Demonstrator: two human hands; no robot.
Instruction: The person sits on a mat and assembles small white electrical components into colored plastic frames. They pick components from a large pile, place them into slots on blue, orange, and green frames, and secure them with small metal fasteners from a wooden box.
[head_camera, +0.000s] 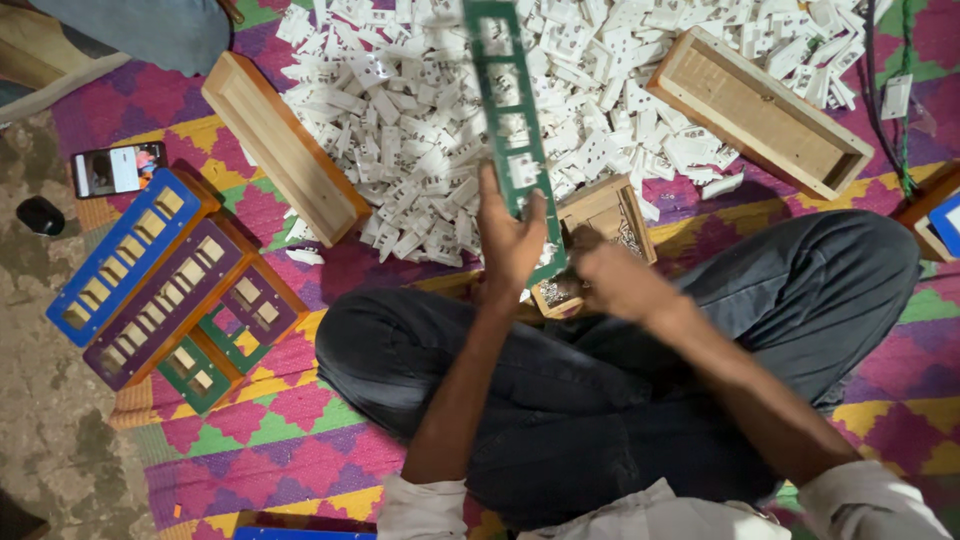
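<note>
Above the crossed legs, the left hand (508, 240) holds a green slotted frame (513, 125) upright, only one slot near the fingers filled. The right hand (612, 278), closed, reaches into a small wooden box (600, 215). A big pile of white parts (450, 130) remains on the mat.

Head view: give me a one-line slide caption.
Seated cross-legged, left hand lifts a green slotted frame while right hand reaches into a small wooden box beside white plastic parts.
</note>
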